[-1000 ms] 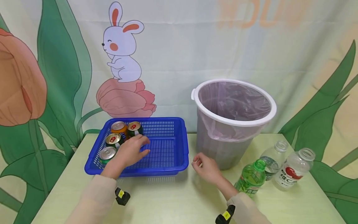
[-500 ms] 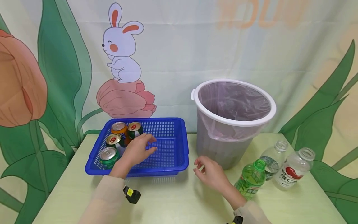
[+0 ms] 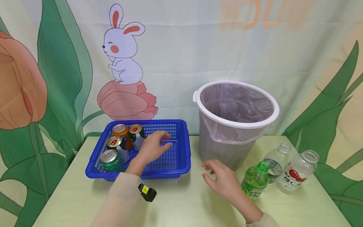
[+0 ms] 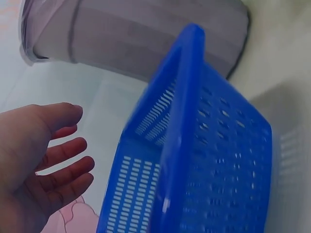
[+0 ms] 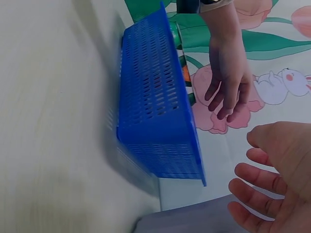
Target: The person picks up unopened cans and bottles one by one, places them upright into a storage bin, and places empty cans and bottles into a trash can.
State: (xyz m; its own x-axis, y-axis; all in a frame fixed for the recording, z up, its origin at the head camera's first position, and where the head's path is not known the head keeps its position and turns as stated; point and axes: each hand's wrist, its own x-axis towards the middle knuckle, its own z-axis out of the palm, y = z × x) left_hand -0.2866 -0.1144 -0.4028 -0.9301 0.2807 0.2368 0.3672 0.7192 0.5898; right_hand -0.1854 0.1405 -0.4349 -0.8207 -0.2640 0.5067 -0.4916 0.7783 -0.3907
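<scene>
My left hand [image 3: 152, 147] hovers over the blue plastic basket [image 3: 185, 157], fingers loosely bent and holding nothing; the left wrist view shows its thumb and fingers apart beside the basket rim [image 4: 187, 97]. Along the basket's left part stand several drink cans: a green can [image 3: 109, 159] in front, a dark can with a gold top [image 3: 115, 143], an orange can [image 3: 122, 134] and another dark can [image 3: 136, 135]. My right hand [image 3: 222, 179], also holding nothing, is above the table between the basket and a green plastic bottle [image 3: 255, 181], its forearm overlapping the bottle's side.
A grey trash bin [image 3: 221, 151] with a white rim and a plastic liner stands right of the basket. Behind the green bottle are a clear bottle [image 3: 275, 164] with a dark label and a wide clear bottle [image 3: 297, 173] with a red mark. A printed curtain [image 3: 175, 63] hangs behind.
My left hand has moved right, off the cans and over the basket's middle. The right hand has shifted slightly right and nearer, its fingers spreading. Cans and bottles stay put.
</scene>
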